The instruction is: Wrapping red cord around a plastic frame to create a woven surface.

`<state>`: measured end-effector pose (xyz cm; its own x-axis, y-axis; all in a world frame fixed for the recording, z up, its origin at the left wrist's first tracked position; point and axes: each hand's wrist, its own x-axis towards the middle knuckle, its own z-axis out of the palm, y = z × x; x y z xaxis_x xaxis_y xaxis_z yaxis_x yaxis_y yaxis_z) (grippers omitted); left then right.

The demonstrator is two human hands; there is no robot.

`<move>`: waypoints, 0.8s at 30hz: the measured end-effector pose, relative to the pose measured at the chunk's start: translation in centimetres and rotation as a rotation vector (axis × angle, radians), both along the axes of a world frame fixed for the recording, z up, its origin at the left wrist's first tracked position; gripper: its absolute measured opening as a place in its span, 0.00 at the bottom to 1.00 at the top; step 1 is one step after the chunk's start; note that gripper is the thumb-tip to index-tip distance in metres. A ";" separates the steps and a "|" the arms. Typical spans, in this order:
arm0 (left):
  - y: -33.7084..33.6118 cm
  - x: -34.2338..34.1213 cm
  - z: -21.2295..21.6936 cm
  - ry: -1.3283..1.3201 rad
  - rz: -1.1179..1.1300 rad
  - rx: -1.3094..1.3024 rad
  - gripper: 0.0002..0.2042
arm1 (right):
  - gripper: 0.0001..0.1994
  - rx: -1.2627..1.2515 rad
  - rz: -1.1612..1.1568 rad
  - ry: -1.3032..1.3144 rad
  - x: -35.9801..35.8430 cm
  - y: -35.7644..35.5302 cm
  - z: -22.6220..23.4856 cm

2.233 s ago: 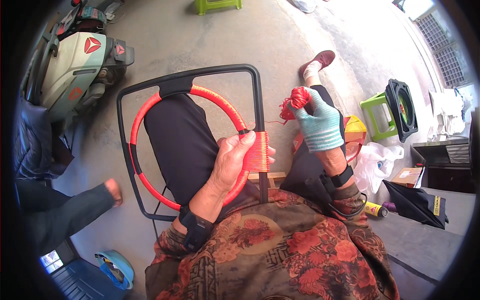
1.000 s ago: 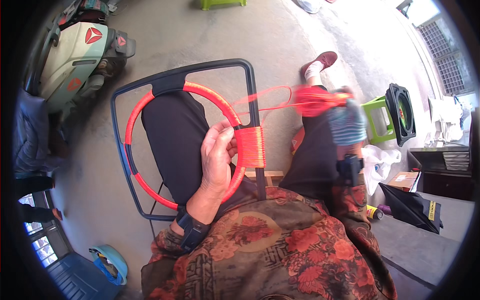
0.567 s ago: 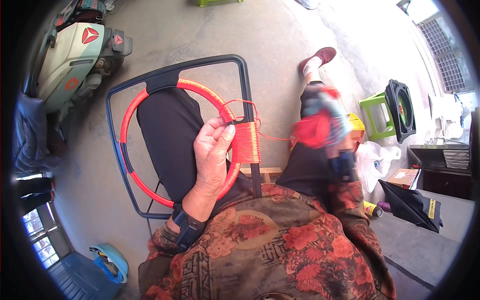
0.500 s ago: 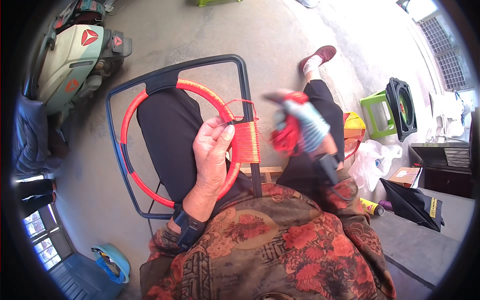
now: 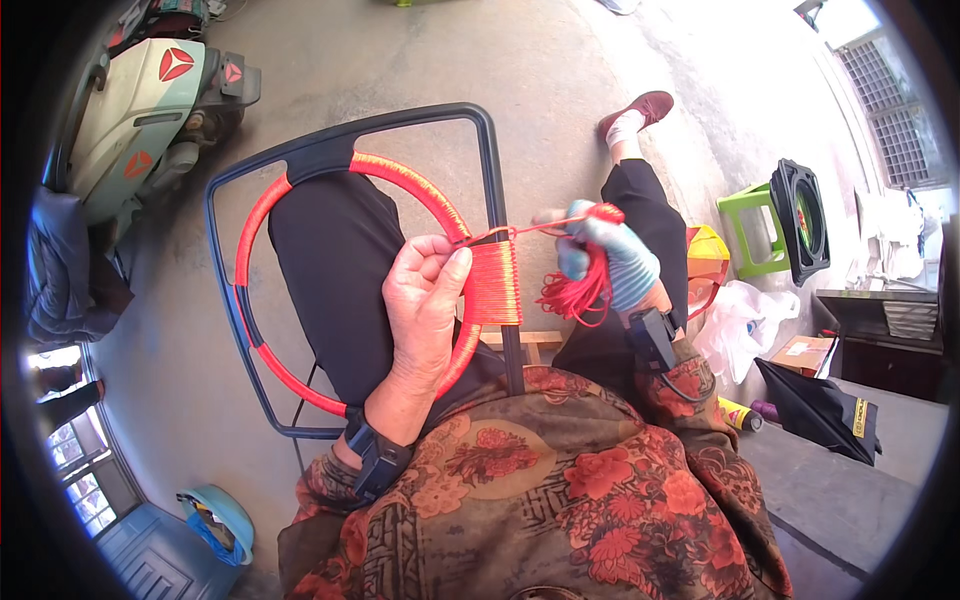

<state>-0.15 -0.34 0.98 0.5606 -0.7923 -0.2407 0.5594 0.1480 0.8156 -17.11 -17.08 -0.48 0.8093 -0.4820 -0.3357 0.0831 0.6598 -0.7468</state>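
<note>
A dark metal frame (image 5: 488, 180) rests across my lap, with a red ring (image 5: 400, 180) set inside it. Red cord is wound in a tight band (image 5: 494, 285) where ring and frame bar meet. My left hand (image 5: 425, 310) grips the ring beside that band, thumb pressed on the windings. My right hand (image 5: 608, 262), in a light blue glove, holds a bundle of red cord (image 5: 577, 292) just right of the bar. A taut strand runs from the bundle to the band.
A scooter (image 5: 150, 100) stands at the upper left on the concrete floor. A green stool (image 5: 745, 225) with a black square speaker (image 5: 800, 220) sits at the right, near a white plastic bag (image 5: 740, 330) and a cardboard box (image 5: 805, 352). A blue helmet (image 5: 218, 520) lies at lower left.
My right hand swung the cord bundle out to the right, then back in close to the frame bar. The left hand kept its grip on the ring.
</note>
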 end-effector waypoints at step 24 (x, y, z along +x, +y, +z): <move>-0.1 -0.2 0.6 0.047 -0.117 0.014 0.07 | 0.24 0.001 -0.427 -0.046 -4.2 -1.2 2.3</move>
